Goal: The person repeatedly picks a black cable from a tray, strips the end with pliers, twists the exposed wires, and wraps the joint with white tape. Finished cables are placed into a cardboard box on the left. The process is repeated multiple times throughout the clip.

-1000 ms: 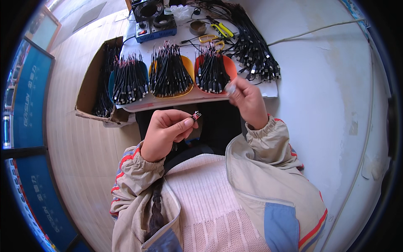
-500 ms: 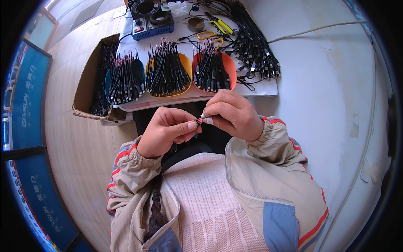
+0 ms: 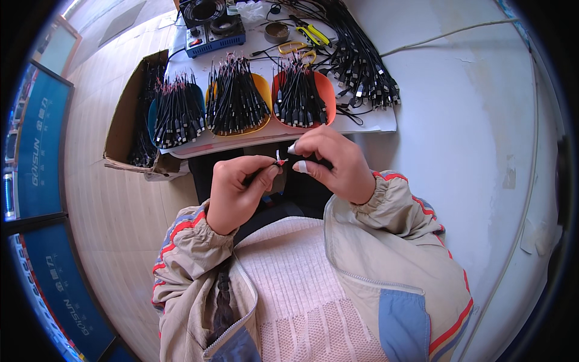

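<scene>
Left fingers (image 3: 269,176) pinch red-and-white wire ends (image 3: 280,161); right fingers (image 3: 315,171) parted, seemingly empty! Black cables (image 3: 237,99) pack the yellow plastic tray (image 3: 263,88), teal tray (image 3: 151,119) to its left, orange tray (image 3: 327,90) right.

Looks like smooth plastic on the bowls (image 3: 327,95), matt plastic on the cables (image 3: 239,93), shiny metal on the plugs (image 3: 359,93), matt cardboard on the box (image 3: 128,111), ribbed knit on the sweater (image 3: 301,253)

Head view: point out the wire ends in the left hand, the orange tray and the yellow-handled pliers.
Wire ends (image 3: 280,161), head view: the red part.
Orange tray (image 3: 327,93), head view: bare inner wall.
Yellow-handled pliers (image 3: 321,35), head view: one handle.
</scene>
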### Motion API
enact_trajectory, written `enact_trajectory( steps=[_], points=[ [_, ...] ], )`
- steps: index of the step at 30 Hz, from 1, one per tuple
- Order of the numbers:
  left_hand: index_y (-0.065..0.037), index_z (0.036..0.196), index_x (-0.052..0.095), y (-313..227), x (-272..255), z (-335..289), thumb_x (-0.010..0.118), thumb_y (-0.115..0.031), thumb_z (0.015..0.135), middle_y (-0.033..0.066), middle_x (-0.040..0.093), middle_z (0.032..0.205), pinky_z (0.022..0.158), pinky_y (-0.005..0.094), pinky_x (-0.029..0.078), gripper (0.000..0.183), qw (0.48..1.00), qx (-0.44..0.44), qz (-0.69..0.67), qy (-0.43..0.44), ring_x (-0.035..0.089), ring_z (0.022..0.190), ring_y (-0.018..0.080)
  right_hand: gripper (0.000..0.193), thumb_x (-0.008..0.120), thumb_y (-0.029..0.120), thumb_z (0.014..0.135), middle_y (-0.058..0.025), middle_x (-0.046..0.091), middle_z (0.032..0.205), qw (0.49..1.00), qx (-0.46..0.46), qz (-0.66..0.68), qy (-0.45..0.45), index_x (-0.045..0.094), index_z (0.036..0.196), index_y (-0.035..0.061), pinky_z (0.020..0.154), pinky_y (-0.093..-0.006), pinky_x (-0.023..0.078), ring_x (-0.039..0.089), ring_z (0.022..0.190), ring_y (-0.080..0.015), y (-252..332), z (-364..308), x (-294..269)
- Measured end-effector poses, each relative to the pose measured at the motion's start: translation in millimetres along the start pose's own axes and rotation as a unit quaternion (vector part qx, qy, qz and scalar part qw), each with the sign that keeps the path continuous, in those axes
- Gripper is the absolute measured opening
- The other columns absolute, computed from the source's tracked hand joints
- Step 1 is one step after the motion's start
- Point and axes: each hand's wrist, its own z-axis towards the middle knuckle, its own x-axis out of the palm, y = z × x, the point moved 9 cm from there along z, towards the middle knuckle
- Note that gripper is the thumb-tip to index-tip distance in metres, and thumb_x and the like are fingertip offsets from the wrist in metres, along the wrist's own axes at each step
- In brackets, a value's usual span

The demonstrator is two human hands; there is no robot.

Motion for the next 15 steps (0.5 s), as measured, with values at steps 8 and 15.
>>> enact_trajectory(
  steps=[8, 15],
  points=[
    [0.006, 0.091, 0.065, -11.6, 7.2, -5.4, 0.063, -0.001, 0.086, 0.0106, 0.059, 0.065, 0.052, 0.0260, 0.044, 0.009, 0.998, 0.032, 0.044, 0.009, 0.057, 0.057, 0.0131, 0.023, 0.073, 0.004, 0.074, -0.0072, 0.059, 0.086, 0.981, -0.124, -0.151, -0.016, 0.060, 0.093, 0.0033, 0.068, -0.0318, 0.047, 0.057, 0.078, -0.0245, 21.3, -1.4, 7.5],
    [0.003, 0.097, 0.062, -34.6, 26.6, -17.2, 0.063, 0.005, 0.075, 0.0101, 0.056, 0.066, 0.049, 0.0322, 0.045, 0.022, 0.897, 0.275, 0.345, 0.016, 0.058, 0.055, 0.0232, 0.019, 0.060, 0.017, 0.095, 0.0013, 0.058, 0.085, 0.831, 0.368, 0.389, 0.150, 0.060, 0.099, -0.0016, 0.067, -0.0217, 0.044, 0.051, 0.075, -0.0060, -55.8, -32.6, 54.9]
  ],
)
